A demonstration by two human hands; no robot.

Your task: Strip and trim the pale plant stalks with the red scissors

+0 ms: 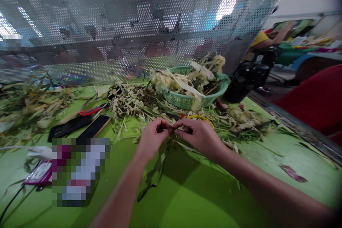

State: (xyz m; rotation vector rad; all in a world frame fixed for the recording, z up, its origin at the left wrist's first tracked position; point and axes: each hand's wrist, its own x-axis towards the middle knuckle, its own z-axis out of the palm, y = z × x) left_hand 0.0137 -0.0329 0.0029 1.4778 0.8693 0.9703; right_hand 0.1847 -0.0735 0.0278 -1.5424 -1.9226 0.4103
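Note:
My left hand (pixel 153 138) and my right hand (pixel 201 136) meet at the fingertips above the green table, both closed in a pinch. Between them is a thin, dried plant strip (pixel 161 164), greenish brown, which trails down below the fingers to a dark tip; its upper end is hidden in the pinch. Just beyond the hands spreads a heap of cut dry stalks and leaves (pixel 133 101). Close behind my right hand shows a yellow curved handle (pixel 201 118), with a small red bit beside it.
A green plastic basket (pixel 177 99) of pale fibres and husks stands behind. Left lie red-handled scissors (pixel 92 110), a black phone (pixel 69 127), another phone (pixel 94 128) and a magenta device (pixel 39 174) with cables. A perforated metal screen (pixel 120 25) closes the back. A person's arm (pixel 283 32) shows far right.

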